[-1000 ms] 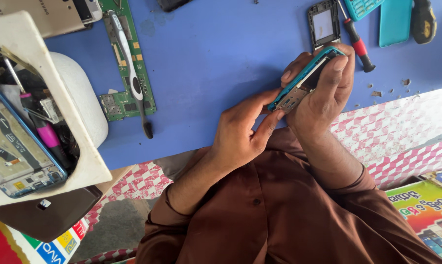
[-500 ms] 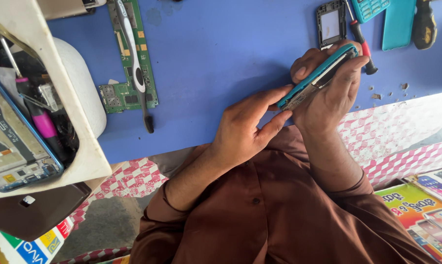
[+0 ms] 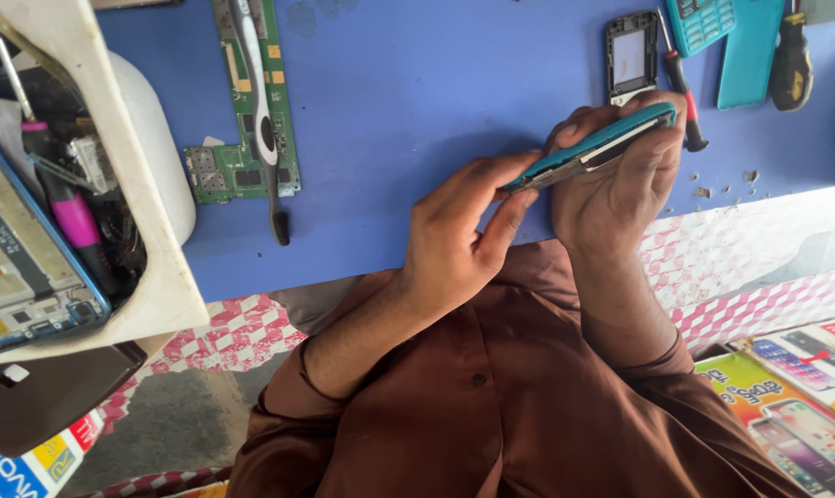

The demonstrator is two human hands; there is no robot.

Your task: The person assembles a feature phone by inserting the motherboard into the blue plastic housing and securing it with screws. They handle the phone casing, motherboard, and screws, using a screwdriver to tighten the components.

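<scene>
My right hand (image 3: 620,189) grips a slim teal mobile phone (image 3: 595,148) edge-on above the blue table (image 3: 436,101), fingers wrapped over its top. My left hand (image 3: 464,235) pinches the phone's lower left end between thumb and forefinger. The phone's seam shows a thin dark gap along its side. Most of its faces are hidden by my fingers.
A green circuit board (image 3: 251,111) with a white and black tool (image 3: 262,120) across it lies at left. A white tray (image 3: 155,231) of parts and a pink tool stands far left. A phone frame (image 3: 632,57), red screwdriver (image 3: 680,83), teal parts (image 3: 745,46) and small debris (image 3: 731,189) lie behind.
The view has drifted a little. Both hands keep hold of the teal phone, which sits slightly higher and more level than a second ago.
</scene>
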